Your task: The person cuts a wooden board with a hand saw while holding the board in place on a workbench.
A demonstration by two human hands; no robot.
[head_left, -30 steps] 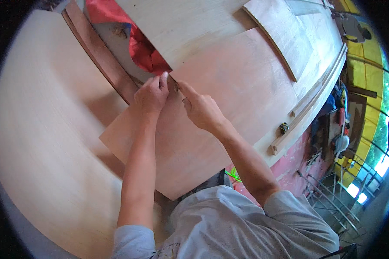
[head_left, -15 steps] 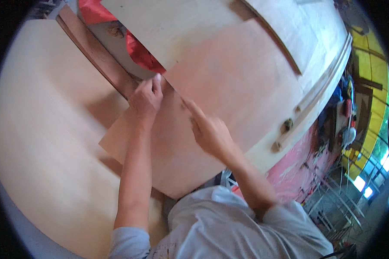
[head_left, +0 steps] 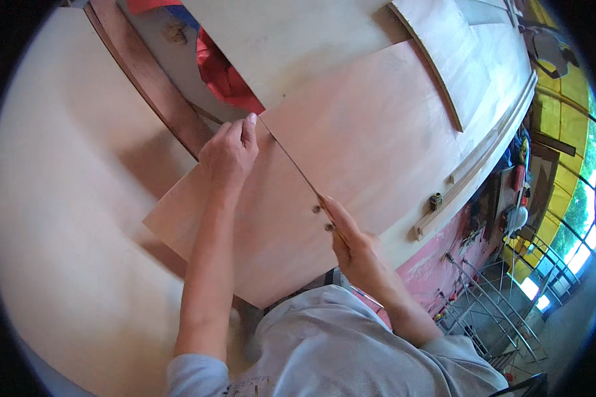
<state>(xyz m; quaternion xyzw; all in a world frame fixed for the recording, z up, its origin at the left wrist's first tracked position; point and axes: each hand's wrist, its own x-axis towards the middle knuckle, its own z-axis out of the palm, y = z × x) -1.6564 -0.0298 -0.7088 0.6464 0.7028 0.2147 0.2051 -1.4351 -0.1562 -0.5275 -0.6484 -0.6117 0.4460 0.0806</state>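
Observation:
A pinkish-brown plywood sheet [head_left: 377,112] lies across the bench in front of me. My left hand [head_left: 230,153] is closed over the sheet's far left edge, thumb beside the cut line. My right hand [head_left: 359,250] wraps around the wooden handle of a handsaw near the sheet's front edge. Seen almost edge-on, the saw blade [head_left: 288,157] is a thin dark line running from the handle up to my left thumb. Two dark round fasteners show on the handle. The fingers under my left palm are hidden.
A pale board [head_left: 265,40] lies beyond the sheet. A narrow brown strip [head_left: 149,83] stands at the left beside a big pale panel [head_left: 53,165]. Red cloth [head_left: 225,79] shows in the gap. At right are wood strips [head_left: 470,162], a small tape measure [head_left: 435,201] and metal racks [head_left: 496,304].
My right hand has drawn back toward my body, down and to the right, with the saw, and more of the blade shows. My left hand stays at the sheet's edge.

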